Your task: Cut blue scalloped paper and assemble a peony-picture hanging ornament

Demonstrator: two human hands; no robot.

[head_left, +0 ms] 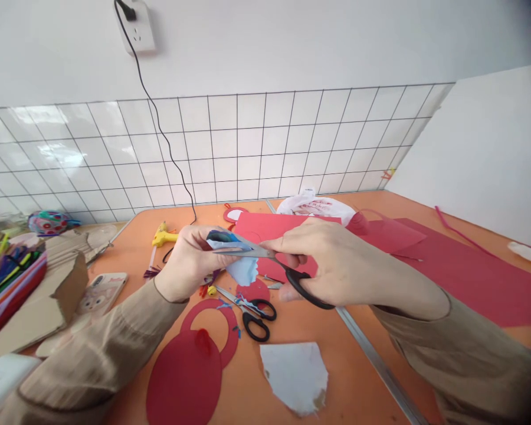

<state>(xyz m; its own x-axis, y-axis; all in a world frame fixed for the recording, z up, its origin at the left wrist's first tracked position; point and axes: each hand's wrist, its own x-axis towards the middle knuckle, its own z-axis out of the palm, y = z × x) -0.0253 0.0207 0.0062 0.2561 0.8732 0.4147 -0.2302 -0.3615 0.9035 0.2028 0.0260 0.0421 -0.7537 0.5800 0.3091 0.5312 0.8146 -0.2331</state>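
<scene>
My right hand (323, 260) is closed round the black handle of a pair of scissors (303, 289). Their blades are parted and point left, across a light blue piece of paper or cloth (244, 271) with a dark blue part at its top. My left hand (192, 260) pinches that blue piece near the blade tips. On the orange table below lies a second pair of scissors (256, 326), with blue scraps around its blades. A red paper ring (199, 313), a dark red oval (183, 383) and a torn white piece (294, 375) lie nearer to me.
Red sheets (460, 265) spread over the right side, beside a white plastic bag (314, 206). At the left are a yellow glue gun (163, 236), a phone (102, 292), cardboard (35, 313) and coloured pipe cleaners (4, 277). A black cord (159, 124) hangs from the wall socket.
</scene>
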